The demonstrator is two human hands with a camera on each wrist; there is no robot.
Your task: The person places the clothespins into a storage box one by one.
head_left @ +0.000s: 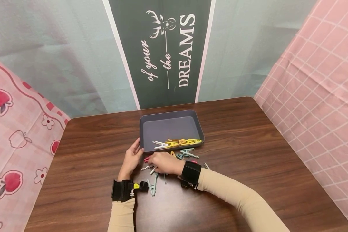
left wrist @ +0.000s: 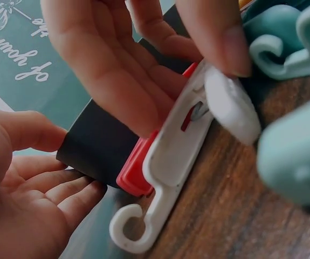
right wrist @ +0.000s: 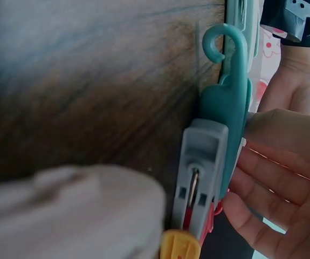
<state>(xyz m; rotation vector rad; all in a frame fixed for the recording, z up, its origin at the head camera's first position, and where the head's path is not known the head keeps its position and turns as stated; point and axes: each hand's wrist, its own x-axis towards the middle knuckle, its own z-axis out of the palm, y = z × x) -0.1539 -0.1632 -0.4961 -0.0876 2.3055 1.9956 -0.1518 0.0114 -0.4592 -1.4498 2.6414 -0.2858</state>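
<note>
My left hand (head_left: 130, 161) is at the near left corner of a dark grey tray (head_left: 169, 127), thumb and fingers on either side of its wall. My right hand (head_left: 166, 162) reaches down into a pile of clothespins just in front of the tray. In the left wrist view its fingers lie over a red clothespin (left wrist: 136, 175), and its thumb is beside a white clothespin (left wrist: 168, 151) with a hooked end. Whether it pinches either is unclear. Beside these fingers stand a teal clothespin (right wrist: 233, 102) and a grey clothespin (right wrist: 200, 162) in the right wrist view.
Inside the tray, along its near wall, lie a white clothespin (head_left: 160, 145) and several yellow and orange clothespins (head_left: 181, 142). Pale green clothespins (head_left: 152, 186) lie nearer to me on the brown wooden table (head_left: 235, 138). Patterned curtains (head_left: 316, 83) surround the table.
</note>
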